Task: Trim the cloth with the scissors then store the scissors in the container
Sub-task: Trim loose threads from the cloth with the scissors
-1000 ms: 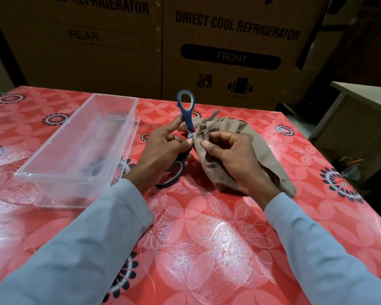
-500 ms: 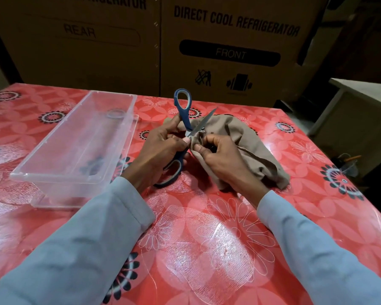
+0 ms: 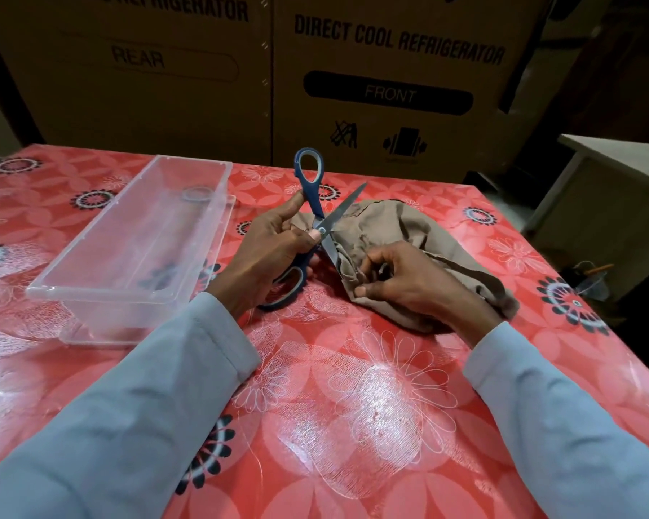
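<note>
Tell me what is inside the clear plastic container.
The clear container holds no object; only the red flowered tablecloth shows through its walls and floor. The scissors are outside it, open in the left hand. Nothing covers its inside.

The left hand (image 3: 266, 256) covers part of the lower handle loop of the scissors (image 3: 317, 222), the lower blade is lost in folds of the cloth (image 3: 401, 234), whose near edge lies under the right hand (image 3: 409, 282), and both sleeves (image 3: 128, 406) are cropped by the frame.
</note>
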Demonstrator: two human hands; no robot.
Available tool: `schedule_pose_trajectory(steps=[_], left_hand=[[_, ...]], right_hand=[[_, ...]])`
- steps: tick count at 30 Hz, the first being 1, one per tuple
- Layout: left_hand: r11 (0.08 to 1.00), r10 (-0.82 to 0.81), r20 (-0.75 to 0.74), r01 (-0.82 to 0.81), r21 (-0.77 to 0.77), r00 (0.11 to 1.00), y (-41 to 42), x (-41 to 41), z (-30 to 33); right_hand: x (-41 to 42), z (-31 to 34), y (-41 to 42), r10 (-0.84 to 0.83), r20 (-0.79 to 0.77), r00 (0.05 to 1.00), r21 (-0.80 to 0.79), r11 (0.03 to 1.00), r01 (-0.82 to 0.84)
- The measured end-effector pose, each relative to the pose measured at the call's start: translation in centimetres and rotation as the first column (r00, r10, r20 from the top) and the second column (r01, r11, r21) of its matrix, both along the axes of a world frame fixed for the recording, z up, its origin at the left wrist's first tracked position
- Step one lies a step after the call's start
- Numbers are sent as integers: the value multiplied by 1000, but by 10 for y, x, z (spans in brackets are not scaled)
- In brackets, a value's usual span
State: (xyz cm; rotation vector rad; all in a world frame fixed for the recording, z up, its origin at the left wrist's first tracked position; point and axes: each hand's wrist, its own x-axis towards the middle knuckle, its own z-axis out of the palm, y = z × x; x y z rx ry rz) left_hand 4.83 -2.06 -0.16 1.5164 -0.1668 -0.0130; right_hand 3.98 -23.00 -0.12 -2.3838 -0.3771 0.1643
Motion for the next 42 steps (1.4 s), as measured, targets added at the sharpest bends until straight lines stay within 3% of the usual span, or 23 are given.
schedule_pose_trajectory(steps=[3, 5, 7, 10, 14, 23, 30, 35, 42], left_hand=[[1000, 5, 14, -6, 17, 1000, -1, 0, -1], [1000, 0, 25, 0, 25, 1000, -2, 0, -2], [999, -1, 48, -1, 41, 999, -3, 1, -3], [997, -7, 60, 2, 78, 998, -4, 3, -5], [995, -11, 56, 6, 96, 998, -7, 2, -5], [1000, -18, 66, 16, 23, 998, -11, -7, 3], [999, -38, 13, 37, 26, 999, -11, -6, 3], [997, -70, 2, 70, -12, 998, -11, -8, 5], [998, -61, 26, 61, -29, 998, -9, -5, 0]], right_hand=[[-3, 5, -10, -121, -56, 991, 194, 972, 129], [0, 2, -16, -267, 11, 964, 287, 924, 253], [3, -3, -19, -359, 203, 911, 232, 921, 312], [-1, -3, -9, -324, 505, 800, 105, 943, 316], [-1, 0, 13, -193, 640, 744, 30, 973, 227], [-9, 2, 32, -105, 390, 915, 315, 949, -25], [1, -5, 36, -181, 164, 970, 548, 834, 63], [8, -10, 33, -197, 47, 979, 518, 843, 145], [9, -12, 30, -105, 82, 991, 307, 949, 75]])
